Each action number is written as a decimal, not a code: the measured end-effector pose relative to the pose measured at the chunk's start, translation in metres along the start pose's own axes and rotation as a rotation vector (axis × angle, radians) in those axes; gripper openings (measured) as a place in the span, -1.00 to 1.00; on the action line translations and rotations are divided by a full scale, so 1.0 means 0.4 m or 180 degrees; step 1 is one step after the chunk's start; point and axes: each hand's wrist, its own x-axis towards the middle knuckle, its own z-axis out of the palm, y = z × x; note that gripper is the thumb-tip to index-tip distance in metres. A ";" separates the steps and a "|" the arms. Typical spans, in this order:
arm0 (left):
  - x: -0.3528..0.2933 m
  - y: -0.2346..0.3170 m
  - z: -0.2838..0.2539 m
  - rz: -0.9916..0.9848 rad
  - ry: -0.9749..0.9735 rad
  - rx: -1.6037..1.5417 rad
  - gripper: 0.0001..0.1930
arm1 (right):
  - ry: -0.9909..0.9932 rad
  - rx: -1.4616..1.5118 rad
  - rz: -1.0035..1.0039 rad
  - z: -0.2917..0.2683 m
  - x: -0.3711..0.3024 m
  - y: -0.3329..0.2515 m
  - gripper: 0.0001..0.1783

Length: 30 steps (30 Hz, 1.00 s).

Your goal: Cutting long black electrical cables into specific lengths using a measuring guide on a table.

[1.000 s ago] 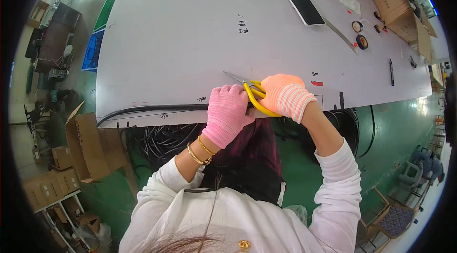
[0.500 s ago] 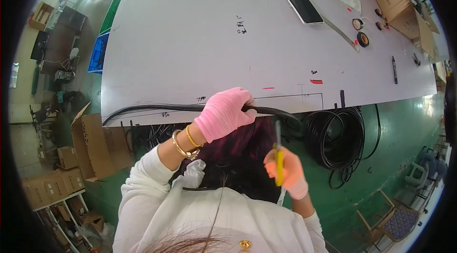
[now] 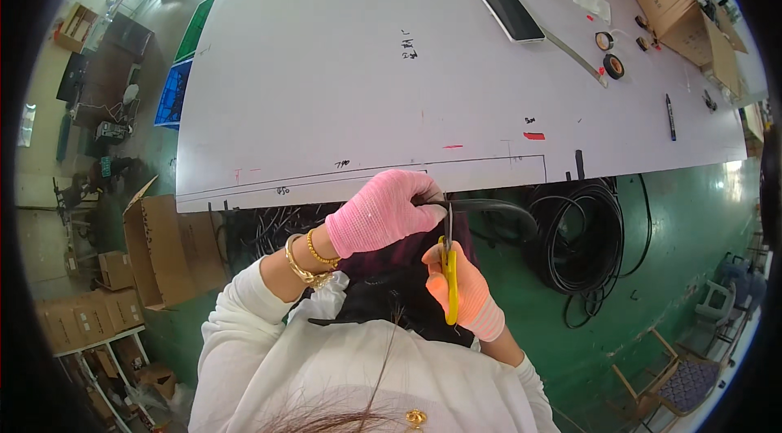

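Just off the table's near edge, my left hand (image 3: 383, 215), in a pink knit glove, is closed around the end part of a black tube or cable (image 3: 497, 205). From there the black length runs right, curving down toward a coil. My right hand (image 3: 466, 293), in an orange glove, grips scissors (image 3: 450, 274) with yellow handles. Their blades point up and meet the black length just right of my left fingertips. I cannot tell whether the blades are around it or only beside it.
A large coil of black tubing (image 3: 577, 229) hangs or lies right of me, below the white table (image 3: 326, 91). On the table are a phone (image 3: 509, 13), a metal ruler (image 3: 574, 57), tape rolls (image 3: 613, 66) and a marker (image 3: 670, 117). An open carton (image 3: 175, 258) stands left.
The black length no longer lies along the table's near edge to the left. My left hand has moved slightly down; the scissors have come up and left to the black length.
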 end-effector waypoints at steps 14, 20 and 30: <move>-0.004 -0.008 -0.004 -0.0164 -0.0138 -0.0390 -0.67 | 0.0186 0.0098 0.0083 0.007 -0.035 -0.086 -0.59; 0.016 0.001 -0.045 -0.0072 -0.1495 -0.1486 -0.54 | 0.0157 -0.0194 0.0126 0.002 -0.042 -0.118 -0.62; 0.007 -0.006 -0.066 -0.0207 -0.1206 -0.1456 -0.55 | 0.0863 -0.1371 -0.0310 -0.029 -0.071 -0.118 -0.61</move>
